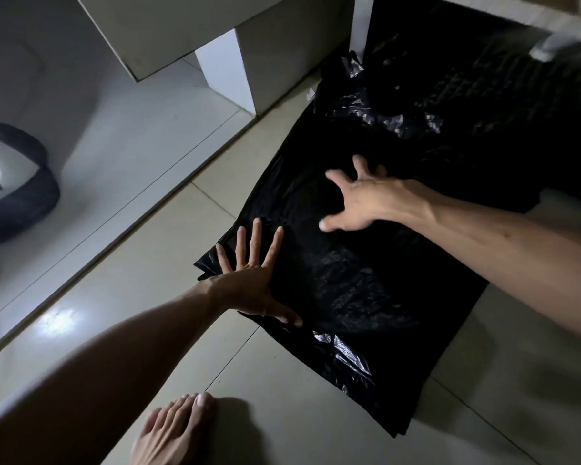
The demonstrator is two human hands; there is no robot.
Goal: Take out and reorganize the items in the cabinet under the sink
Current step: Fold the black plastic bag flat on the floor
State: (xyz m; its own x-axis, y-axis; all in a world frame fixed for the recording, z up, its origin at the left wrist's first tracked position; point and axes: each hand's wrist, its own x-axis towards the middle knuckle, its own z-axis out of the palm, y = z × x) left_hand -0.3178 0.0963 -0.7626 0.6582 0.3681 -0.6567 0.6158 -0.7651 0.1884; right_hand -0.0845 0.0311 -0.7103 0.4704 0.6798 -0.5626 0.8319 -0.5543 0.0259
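Observation:
A large black plastic bag (356, 283) lies spread flat on the pale tiled floor in front of the open cabinet. My left hand (252, 280) presses on the bag's near left corner, palm down with fingers straight and spread. My right hand (359, 199) sits above the bag's middle, fingers spread and bent like a claw, fingertips on the plastic; nothing is held in it. More crumpled black plastic (399, 119) lies at the far end of the bag.
The open cabinet floor (121, 156) stretches to the left, with a dark round container (17, 196) at its far left. A white cabinet divider (228, 75) stands at the top centre. My bare foot (171, 431) rests on the tiles at the bottom.

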